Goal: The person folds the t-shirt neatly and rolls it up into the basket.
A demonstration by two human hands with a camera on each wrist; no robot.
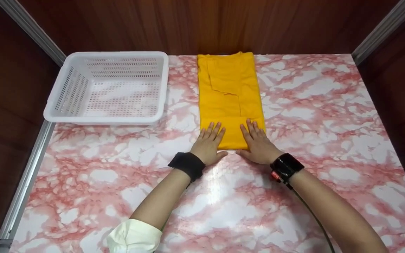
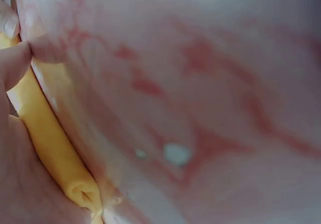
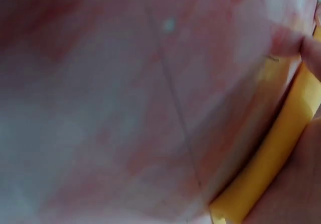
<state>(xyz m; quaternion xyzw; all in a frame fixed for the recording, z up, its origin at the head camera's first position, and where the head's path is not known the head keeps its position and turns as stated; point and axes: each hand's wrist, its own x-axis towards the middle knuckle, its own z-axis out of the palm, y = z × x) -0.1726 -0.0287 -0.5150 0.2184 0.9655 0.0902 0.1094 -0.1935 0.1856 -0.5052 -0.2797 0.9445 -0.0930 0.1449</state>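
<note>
A yellow garment (image 1: pixel 229 102), folded into a long narrow strip, lies flat on the table, its near end doubled over into a band. On the left corner of that band rests my left hand (image 1: pixel 209 144), fingers straight and spread. My right hand (image 1: pixel 258 144) lies on the right corner the same way, its thumb pointing inward toward the other thumb. Both thumbs sit just in front of the near folded edge. In the left wrist view the yellow fold (image 2: pixel 55 143) runs under the palm, and the right wrist view shows the rounded fold (image 3: pixel 271 158) beside the other palm.
A white perforated plastic basket (image 1: pixel 164 88) stands at the back left of the red-and-white marbled table (image 1: pixel 315 211). Brown wood-grain panels (image 1: pixel 174 24) rise at the back and both sides. A thin cable (image 1: pixel 313 214) trails from the right wristband along the forearm.
</note>
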